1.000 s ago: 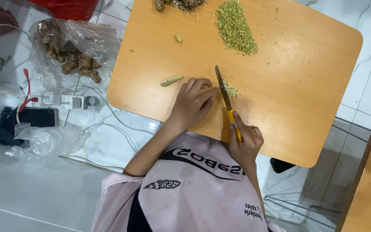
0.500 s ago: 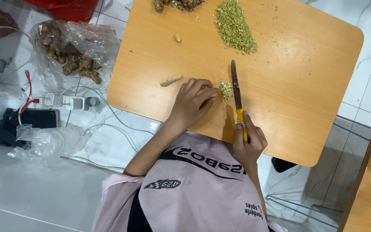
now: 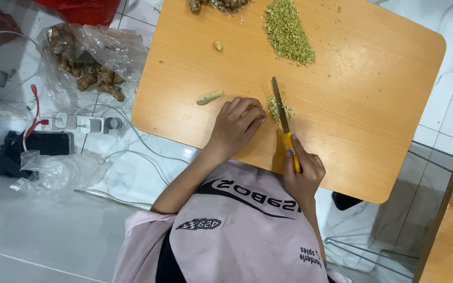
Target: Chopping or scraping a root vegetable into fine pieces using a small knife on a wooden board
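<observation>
A: What did the right hand (image 3: 302, 173) have?

B: Its grip was clamped on the yellow handle of a kitchen knife (image 3: 283, 121), the blade pointing away from the person across the wooden desk (image 3: 373, 105). The blade lay against a small heap of chopped ginger (image 3: 280, 108), just ahead of that grip.

A: And the left hand (image 3: 237, 126)?

B: Its fingers were curled together, knuckles up, pressed down just left of the blade beside the small heap. I couldn't tell whether a piece sat under them.

A: Anything nearby?

B: 1 ginger piece (image 3: 209, 97) lay just left of the left hand, a smaller nub (image 3: 218, 45) farther ahead. A big pile of minced ginger (image 3: 288, 31) sat well ahead of the knife. A plastic bag of ginger roots (image 3: 93, 73) lay on the floor, far left.
</observation>
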